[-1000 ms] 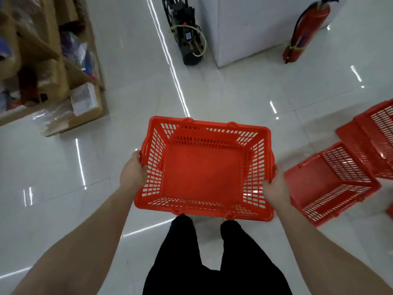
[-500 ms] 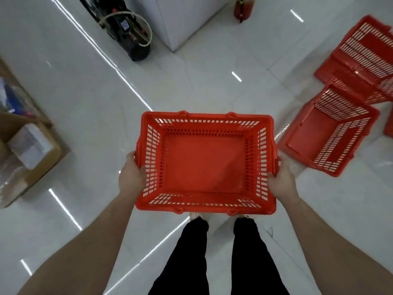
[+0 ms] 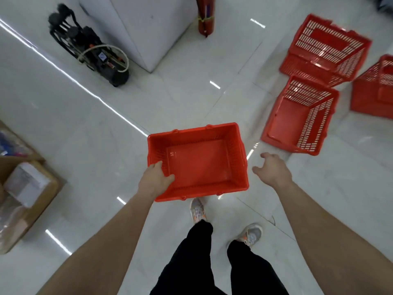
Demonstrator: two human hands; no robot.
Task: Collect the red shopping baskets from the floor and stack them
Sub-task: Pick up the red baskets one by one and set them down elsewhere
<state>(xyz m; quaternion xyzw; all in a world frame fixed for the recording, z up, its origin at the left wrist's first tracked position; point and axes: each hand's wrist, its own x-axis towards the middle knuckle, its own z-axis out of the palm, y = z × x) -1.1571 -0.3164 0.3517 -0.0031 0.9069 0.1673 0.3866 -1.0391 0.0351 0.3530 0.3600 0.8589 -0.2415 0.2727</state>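
A red shopping basket (image 3: 197, 160) sits upright low in front of my feet, its opening facing up. My left hand (image 3: 155, 180) grips its near-left rim, thumb inside. My right hand (image 3: 272, 171) hovers just right of the basket, fingers spread, holding nothing. Three more red baskets lie tipped on the floor to the right: one on its side close by (image 3: 297, 118), one behind it (image 3: 325, 50), and one cut off by the right edge (image 3: 374, 90).
A black machine with a hose (image 3: 93, 54) stands by a white cabinet (image 3: 148, 24) at the back. A red fire extinguisher (image 3: 205, 15) leans beside the cabinet. Cardboard boxes (image 3: 25, 188) sit at the left. Glossy white tiled floor surrounds my shoes (image 3: 197, 209).
The basket went down from waist height toward the floor. My right hand let go of its right side and opened. The view swung right, revealing more baskets.
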